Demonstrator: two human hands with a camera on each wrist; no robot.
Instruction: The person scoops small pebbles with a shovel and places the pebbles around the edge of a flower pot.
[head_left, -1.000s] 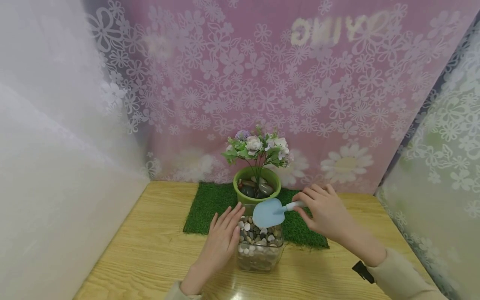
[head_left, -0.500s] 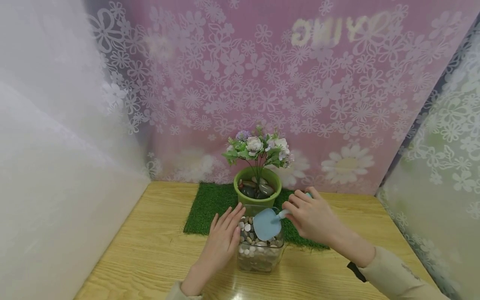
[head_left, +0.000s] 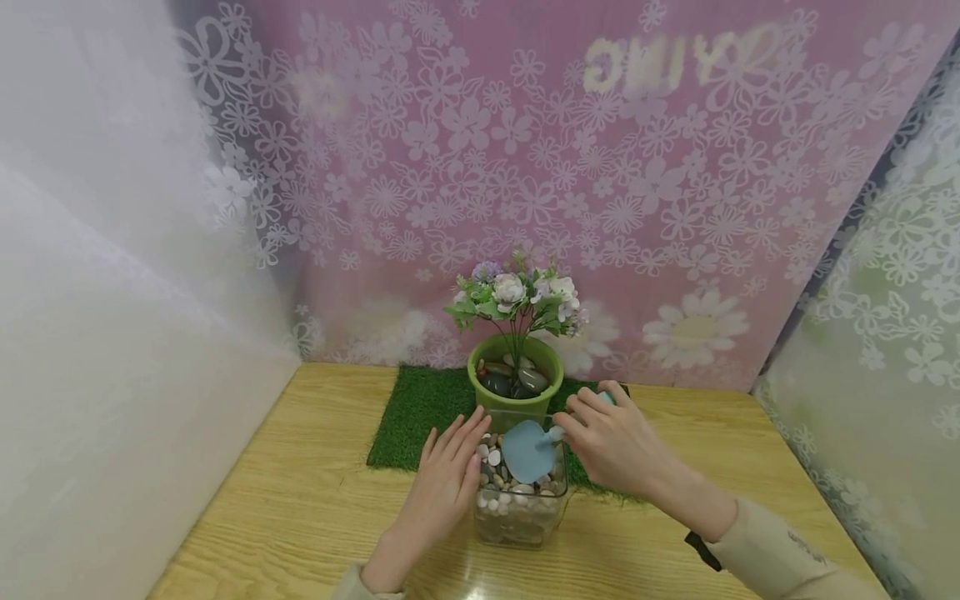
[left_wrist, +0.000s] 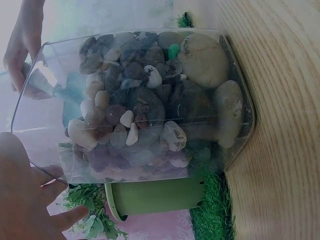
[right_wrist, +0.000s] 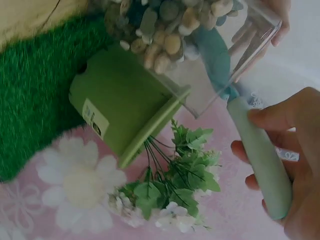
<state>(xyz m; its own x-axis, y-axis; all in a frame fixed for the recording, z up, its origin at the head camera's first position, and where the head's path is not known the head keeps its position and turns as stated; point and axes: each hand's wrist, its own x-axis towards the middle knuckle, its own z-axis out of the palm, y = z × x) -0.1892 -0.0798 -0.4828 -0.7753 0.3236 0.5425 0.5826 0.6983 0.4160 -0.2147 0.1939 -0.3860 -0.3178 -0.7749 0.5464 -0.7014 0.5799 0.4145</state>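
Observation:
In the head view my left hand (head_left: 438,483) lies with extended fingers along the left rim of a clear square container (head_left: 517,537). Grey, brown and white pebbles (left_wrist: 132,105) fill much of it. My right hand (head_left: 618,442) grips the handle of a light blue toy shovel (right_wrist: 262,160), thumb on one side and fingers curled round the other. The shovel's blade is down inside the container, slanted over the top pebbles, as the right wrist view shows through the clear wall. Right behind the container stands a green flowerpot (head_left: 474,375) with larger dark stones in it.
Artificial flowers (head_left: 517,292) in white and purple rise from the pot. Under the pot lies a green turf mat (head_left: 416,417) on a wood-grain table (head_left: 300,500). A pink floral curtain (head_left: 450,183) hangs behind, with pale sheets on both sides.
My right hand has moved left and lower, bringing the shovel's blade from above the container down onto the pebbles. My left hand has stayed on the rim.

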